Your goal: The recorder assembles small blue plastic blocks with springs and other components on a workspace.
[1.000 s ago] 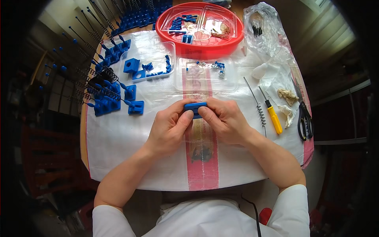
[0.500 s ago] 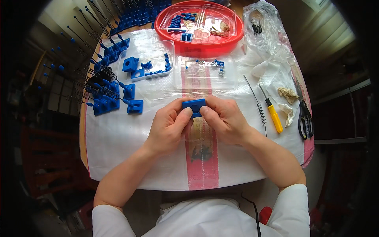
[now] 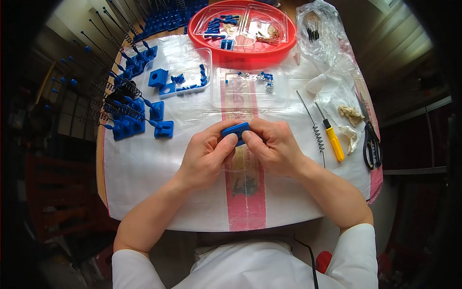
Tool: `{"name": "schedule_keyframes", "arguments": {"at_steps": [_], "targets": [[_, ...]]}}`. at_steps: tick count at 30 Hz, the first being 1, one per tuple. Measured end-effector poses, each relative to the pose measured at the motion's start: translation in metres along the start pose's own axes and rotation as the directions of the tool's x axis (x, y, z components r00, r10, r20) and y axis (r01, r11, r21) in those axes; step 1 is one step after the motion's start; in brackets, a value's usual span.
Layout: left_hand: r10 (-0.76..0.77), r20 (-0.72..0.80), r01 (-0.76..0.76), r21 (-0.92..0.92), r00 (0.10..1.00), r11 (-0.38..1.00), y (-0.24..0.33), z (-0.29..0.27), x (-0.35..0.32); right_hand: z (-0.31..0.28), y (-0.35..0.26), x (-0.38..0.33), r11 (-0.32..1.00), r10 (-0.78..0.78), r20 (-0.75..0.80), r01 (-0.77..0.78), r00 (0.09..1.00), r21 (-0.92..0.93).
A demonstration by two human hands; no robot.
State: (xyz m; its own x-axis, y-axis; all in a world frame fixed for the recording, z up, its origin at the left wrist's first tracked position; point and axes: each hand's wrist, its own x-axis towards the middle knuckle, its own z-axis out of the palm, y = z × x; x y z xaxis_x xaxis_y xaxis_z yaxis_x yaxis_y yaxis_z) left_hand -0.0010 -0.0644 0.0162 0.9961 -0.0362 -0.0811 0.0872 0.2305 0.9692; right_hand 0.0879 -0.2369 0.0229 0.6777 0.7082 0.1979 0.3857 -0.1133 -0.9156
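Both hands meet over the middle of the table. My left hand (image 3: 206, 156) and my right hand (image 3: 273, 147) pinch a small blue plastic block (image 3: 235, 130) between thumbs and fingertips, held just above the white woven sheet (image 3: 159, 178) with its red stripe. Most of the block is hidden by my fingers; only its top edge shows.
Left of my hands lie blue blocks fitted with rods and springs (image 3: 130, 120). A clear tray of blue parts (image 3: 180, 79), a clear tray of small screws (image 3: 252, 86) and a red round tray (image 3: 243, 29) sit behind. A spring rod (image 3: 315, 130), yellow screwdriver (image 3: 333, 139) and scissors (image 3: 371, 142) lie right.
The hands and the blue block have stayed nearly in place; the block has turned slightly between the fingertips.
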Motion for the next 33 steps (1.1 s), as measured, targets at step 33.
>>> {"name": "schedule_keyframes", "arguments": {"at_steps": [33], "targets": [[0.023, 0.016, -0.024, 0.05, 1.0, 0.998, 0.004, -0.001, -0.002, 0.001, -0.001, -0.003, 0.996, 0.021, -0.011, -0.02, 1.0, 0.091]]}}
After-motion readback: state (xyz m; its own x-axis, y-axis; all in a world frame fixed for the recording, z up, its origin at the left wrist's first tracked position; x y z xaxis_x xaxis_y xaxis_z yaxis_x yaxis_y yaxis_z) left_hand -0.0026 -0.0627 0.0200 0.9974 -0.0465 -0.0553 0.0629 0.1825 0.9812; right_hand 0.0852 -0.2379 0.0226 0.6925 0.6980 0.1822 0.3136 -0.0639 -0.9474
